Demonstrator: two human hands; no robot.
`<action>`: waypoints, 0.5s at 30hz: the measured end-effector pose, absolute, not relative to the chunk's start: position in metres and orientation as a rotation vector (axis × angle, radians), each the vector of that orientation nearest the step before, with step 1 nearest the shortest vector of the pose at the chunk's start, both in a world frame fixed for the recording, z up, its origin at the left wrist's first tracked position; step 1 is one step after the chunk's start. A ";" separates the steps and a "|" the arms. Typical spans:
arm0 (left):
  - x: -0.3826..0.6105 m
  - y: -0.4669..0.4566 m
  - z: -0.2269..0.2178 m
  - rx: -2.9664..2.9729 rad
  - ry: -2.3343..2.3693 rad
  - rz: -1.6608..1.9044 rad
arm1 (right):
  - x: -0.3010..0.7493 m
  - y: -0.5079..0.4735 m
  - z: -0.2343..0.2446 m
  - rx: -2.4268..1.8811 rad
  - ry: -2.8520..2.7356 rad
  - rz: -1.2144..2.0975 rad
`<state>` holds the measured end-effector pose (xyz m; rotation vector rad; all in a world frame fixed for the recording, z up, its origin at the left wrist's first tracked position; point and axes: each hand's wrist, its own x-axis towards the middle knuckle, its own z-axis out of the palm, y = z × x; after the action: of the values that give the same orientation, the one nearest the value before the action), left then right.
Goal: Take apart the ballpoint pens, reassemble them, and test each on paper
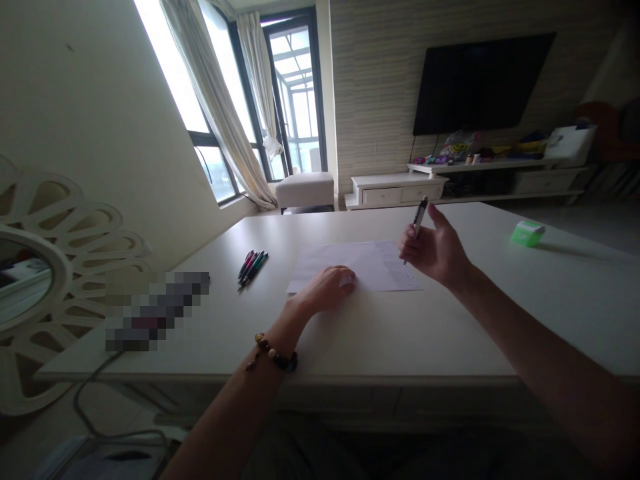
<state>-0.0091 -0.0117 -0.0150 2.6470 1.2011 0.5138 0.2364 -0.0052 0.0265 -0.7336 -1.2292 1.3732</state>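
A white sheet of paper (pixel 330 257) lies on the table (pixel 380 340), with rows of print or writing along its right part. My left hand (pixel 330 288) rests on the sheet's near edge, palm down, and holds nothing. Above the paper's right side my right hand (pixel 433 250) grips a pen (pixel 421 215) in its curled fingers, the thumb raised off it. The pen is tilted, its top end up and its tip pointing down toward the sheet. Left of the paper sit several pens (pixel 253 267) in a loose bunch.
A green and white box (pixel 528 233) stands at the table's right. A blurred-out dark object (pixel 160 313) lies at the left, with a cable (pixel 83 393) running off the edge. Beyond the table are a stool (pixel 305 190) and a TV cabinet (pixel 390 193).
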 end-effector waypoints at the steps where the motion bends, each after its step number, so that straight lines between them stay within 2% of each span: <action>1: -0.009 -0.012 -0.015 2.644 1.202 0.500 | 0.239 -0.006 0.028 -0.683 -1.210 1.463; 7: -0.009 -0.013 -0.012 2.642 1.267 0.491 | 0.254 0.001 0.024 -0.488 -1.039 1.750; 15: -0.005 -0.016 -0.006 2.533 1.211 0.577 | 0.256 0.001 0.023 -0.606 -1.113 1.589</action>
<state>-0.0050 -0.0158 -0.0061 2.5335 1.2108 0.5770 0.2558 0.0007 0.0233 -0.6063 -1.1130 1.5888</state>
